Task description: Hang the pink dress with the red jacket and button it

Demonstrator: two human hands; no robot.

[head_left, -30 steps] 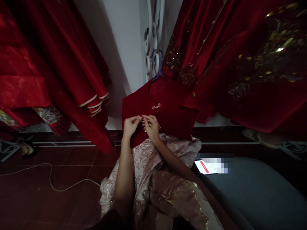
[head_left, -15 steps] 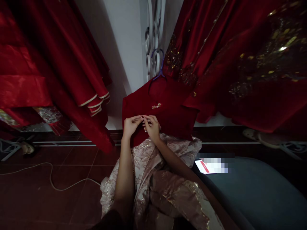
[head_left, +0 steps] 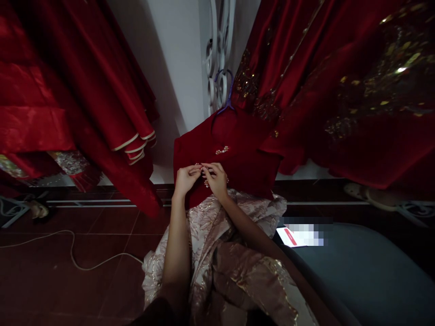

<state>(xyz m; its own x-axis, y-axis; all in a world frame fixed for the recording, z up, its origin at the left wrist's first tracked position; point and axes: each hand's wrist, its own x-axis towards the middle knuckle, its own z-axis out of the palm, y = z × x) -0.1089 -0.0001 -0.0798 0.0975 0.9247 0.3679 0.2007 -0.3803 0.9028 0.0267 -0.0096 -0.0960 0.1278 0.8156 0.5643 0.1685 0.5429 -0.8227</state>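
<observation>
Left hand [head_left: 186, 180] and right hand [head_left: 216, 179] meet, fingers pinched on something indiscernible, at the red garment [head_left: 249, 165], patterned cloth [head_left: 205, 222] below, tiled floor [head_left: 74, 290] beyond.

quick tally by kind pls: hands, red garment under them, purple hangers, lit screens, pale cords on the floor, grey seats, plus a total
Hands: 2 (left hand, right hand)
Red garment under them: 1
Purple hanger: 1
Lit screen: 1
Pale cord: 1
Grey seat: 1
Total: 7
</observation>
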